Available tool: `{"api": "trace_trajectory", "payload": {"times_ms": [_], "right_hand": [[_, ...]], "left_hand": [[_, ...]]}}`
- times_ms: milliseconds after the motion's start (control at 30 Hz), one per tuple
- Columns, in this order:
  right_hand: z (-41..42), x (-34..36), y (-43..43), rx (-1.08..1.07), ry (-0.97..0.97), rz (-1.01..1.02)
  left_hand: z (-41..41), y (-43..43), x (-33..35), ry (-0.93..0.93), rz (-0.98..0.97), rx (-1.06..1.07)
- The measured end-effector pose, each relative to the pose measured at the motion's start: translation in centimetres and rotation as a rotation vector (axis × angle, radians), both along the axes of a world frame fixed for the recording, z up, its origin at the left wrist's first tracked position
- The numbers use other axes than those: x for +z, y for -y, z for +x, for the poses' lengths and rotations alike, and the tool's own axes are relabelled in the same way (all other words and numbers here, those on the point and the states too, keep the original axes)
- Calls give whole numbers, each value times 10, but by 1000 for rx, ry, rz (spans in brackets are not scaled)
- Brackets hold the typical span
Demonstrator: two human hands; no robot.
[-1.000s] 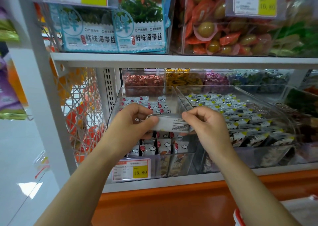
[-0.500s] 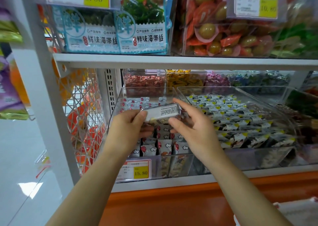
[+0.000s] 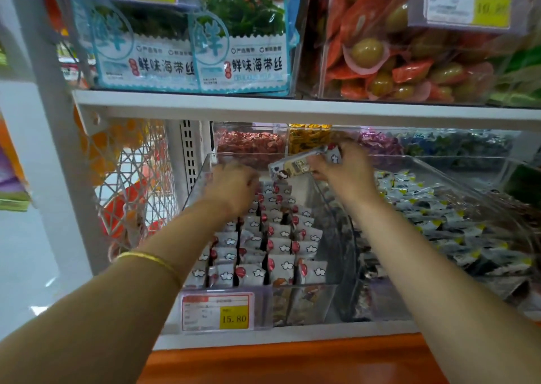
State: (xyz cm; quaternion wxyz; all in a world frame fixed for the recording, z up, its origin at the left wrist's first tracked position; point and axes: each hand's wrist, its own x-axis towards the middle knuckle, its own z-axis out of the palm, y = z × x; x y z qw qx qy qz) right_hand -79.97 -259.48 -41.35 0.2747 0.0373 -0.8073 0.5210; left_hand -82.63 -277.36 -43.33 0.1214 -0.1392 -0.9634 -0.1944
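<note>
1. Step in hand (judged): restocking of the clear bin [image 3: 196, 182], centre of frame. One snack packet [image 3: 295, 167] is being brought to the back of the packet rows [image 3: 278, 246].
2. Left hand [image 3: 234, 184], centre-left: sunk among the rearmost packets, fingers bent down & hidden. Whether anything is gripped can't be told. Prob. the rows are being pressed aside to open a slot.
3. Snack packet, centre, upper half: held in the air just above the bin's rear rim, tilted w/ its left end lower, apart from the rows.
4. Right hand [image 3: 345, 175], right of centre: the packet's right end is pinched btw thumb & fingers.
5. Next move (judged): the packet is to be turned upright, lowered into the bare patch at the rows' back right & faced like the others. A gap must be held by the left hand, & the standing rows mustn't be toppled.
6. Look of the packet: small, flat, oblong. The wrapper is pale grey-white w/ brown print & a cartoon figure near the left end. It is blurred, so the text can't be read. Likely light & crinkly, so a gentle pinch is enough.
</note>
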Motion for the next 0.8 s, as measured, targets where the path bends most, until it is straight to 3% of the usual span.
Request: {"api": "trace_trajectory", "payload": {"times_ms": [167, 400, 533, 800], "right_hand": [[-32, 0, 2, 1, 48, 115], [-47, 0, 4, 30, 54, 260], [-55, 1, 12, -3, 53, 444], [-61, 6, 25, 66, 121, 554]], "left_hand": [[-40, -9, -9, 44, -122, 58], [-60, -9, -19, 120, -146, 70], [-61, -9, -19, 162, -230, 91], [-55, -3, -15, 168, -189, 49]]}}
